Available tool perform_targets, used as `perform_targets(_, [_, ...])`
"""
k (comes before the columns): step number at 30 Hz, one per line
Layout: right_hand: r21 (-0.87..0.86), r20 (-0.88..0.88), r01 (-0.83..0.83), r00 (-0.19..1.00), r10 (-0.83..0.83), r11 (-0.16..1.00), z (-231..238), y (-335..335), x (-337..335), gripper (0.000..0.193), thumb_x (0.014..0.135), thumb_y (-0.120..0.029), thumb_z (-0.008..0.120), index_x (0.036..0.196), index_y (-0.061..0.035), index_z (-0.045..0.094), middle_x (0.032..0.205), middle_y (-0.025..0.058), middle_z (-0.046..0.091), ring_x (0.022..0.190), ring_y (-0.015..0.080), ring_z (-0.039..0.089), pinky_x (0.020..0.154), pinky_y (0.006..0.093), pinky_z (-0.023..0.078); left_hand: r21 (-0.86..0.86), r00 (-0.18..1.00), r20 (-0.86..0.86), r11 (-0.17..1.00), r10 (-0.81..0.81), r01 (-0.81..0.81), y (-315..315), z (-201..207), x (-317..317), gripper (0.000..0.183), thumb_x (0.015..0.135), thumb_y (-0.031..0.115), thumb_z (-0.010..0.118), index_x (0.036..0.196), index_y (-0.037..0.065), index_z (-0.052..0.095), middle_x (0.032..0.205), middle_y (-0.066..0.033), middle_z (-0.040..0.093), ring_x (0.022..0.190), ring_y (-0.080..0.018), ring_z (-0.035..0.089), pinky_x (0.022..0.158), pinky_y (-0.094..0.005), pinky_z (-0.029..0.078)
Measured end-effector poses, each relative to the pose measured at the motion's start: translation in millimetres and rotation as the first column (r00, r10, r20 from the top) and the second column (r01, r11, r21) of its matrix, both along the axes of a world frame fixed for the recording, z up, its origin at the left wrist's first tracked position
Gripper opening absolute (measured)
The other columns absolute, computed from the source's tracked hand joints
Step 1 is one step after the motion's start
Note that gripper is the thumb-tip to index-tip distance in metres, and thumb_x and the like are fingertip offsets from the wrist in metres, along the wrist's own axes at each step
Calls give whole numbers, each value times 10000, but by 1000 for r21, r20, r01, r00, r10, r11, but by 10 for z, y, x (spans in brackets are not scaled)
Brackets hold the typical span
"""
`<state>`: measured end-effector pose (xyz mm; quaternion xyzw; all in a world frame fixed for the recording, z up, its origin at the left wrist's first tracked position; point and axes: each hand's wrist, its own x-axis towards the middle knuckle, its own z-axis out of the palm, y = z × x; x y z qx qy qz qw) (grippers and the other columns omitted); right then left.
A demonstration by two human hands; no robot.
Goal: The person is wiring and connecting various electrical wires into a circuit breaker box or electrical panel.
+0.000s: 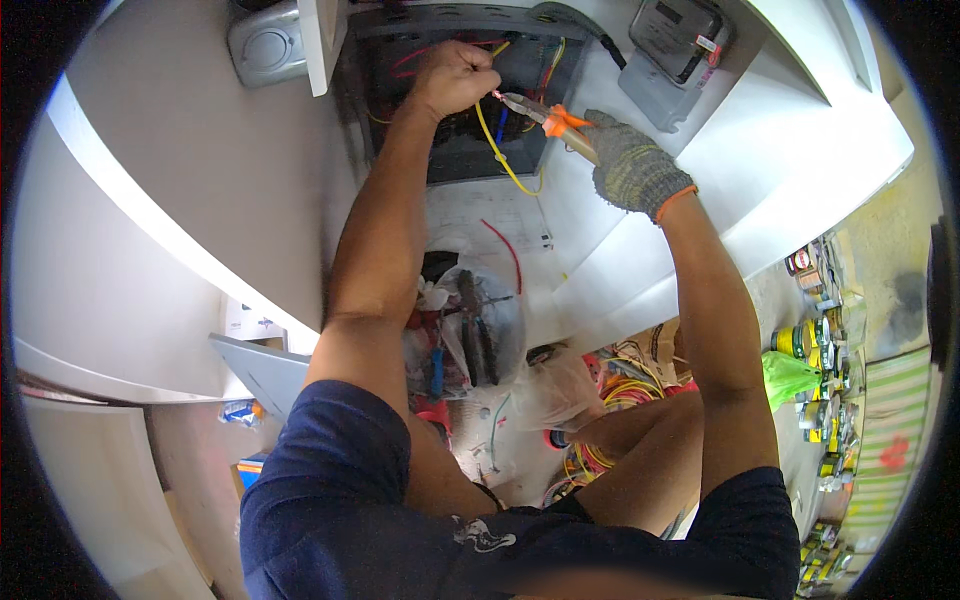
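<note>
My bare left hand (458,80) is closed in a pinch on thin wires in front of a dark grey electrical box (400,150). Bare, reddish wire ends (498,95) poke out just below its fingertips. In a grey knitted glove with an orange cuff, my right hand (640,165) grips a pair of pliers (565,128) with orange and tan handles. The jaws of the pliers are at the wire ends; whether they bite on them I cannot tell. From beneath my left hand a yellow wire (490,140) loops down past the box's lower edge.
A grey meter-like box (675,60) hangs right of the electrical box, another (268,45) at upper left. Below lie a red wire piece (508,250), a clear plastic bag of tools (490,320) and coiled wires (630,395). Several cans (792,342) line the right side.
</note>
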<state>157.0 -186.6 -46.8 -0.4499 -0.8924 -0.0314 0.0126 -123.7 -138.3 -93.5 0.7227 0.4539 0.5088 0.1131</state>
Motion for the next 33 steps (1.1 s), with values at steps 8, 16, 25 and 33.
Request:
perform_targets(8, [-69, -245, -121, 964, 101, 990, -306, 20, -5, 354, 778, -47, 543, 1124, -77, 616, 1062, 179, 651, 970, 372, 613, 870, 426, 483, 27, 978, 187, 994, 97, -103, -28, 27, 109, 211, 713, 234, 653, 616, 47, 639, 535, -110, 555, 473, -195, 516, 509, -341, 426])
perform_targets(16, [-732, -643, -401, 674, -363, 551, -513, -303, -183, 346, 784, -124, 648, 1129, -90, 640, 960, 54, 669, 716, 160, 613, 602, 295, 497, 7, 964, 177, 979, 200, -205, -42, 5, 100, 277, 699, 263, 684, 550, 44, 602, 476, -104, 520, 420, -157, 458, 468, -335, 411])
perform_targets(25, [-723, -617, -510, 780, -103, 467, -133, -235, -139, 141, 775, -132, 646, 871, -29, 631, 955, 120, 654, 744, 184, 640, 596, 306, 503, -104, 977, -106, 975, 185, -196, -147, 144, 50, 231, 703, 293, 665, 624, 76, 663, 608, -117, 618, 568, -261, 615, 595, -359, 498])
perform_targets(33, [-98, -3, 137, 990, -138, 986, -53, -373, -302, 236, 806, -249, 663, 922, -45, 688, 766, 112, 666, 645, 259, 649, 606, 386, 513, -74, 881, -419, 959, 218, -272, -121, 119, 120, 260, 725, 355, 617, 697, 108, 695, 734, -128, 664, 709, -342, 655, 708, -421, 546])
